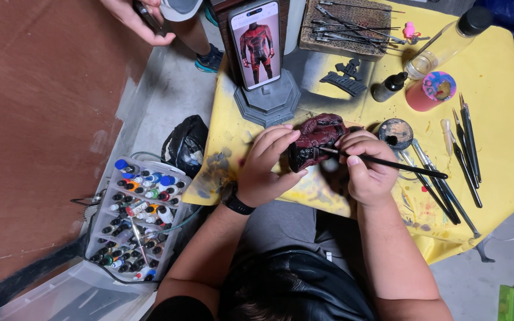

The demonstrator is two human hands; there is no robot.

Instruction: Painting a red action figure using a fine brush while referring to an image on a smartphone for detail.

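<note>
Two hands work close over the near edge of a yellow-covered surface (495, 83). The left hand (264, 169), with a black watch (237, 203) at its wrist, has its fingers (278, 139) curled around a dark red painted figure piece (315, 141), holding it just above the cloth. The right hand (369, 169) has its fingers (357, 142) pinched shut on a thin black paintbrush (388, 163), whose tip meets the red piece while the handle runs out to the right. Just right of the hands lie several more brushes (447, 184) on the cloth. Low to the left, off the surface, sits a clear box of small paint bottles (138, 217). Farther back stand a round paint pot (395, 132), a pink cup (429, 90) and a clear bottle (447, 40). A phone (257, 43) showing a red suit stands on a grey stand (267, 101). At the far edge, another person's hand (129, 18) shows.
</note>
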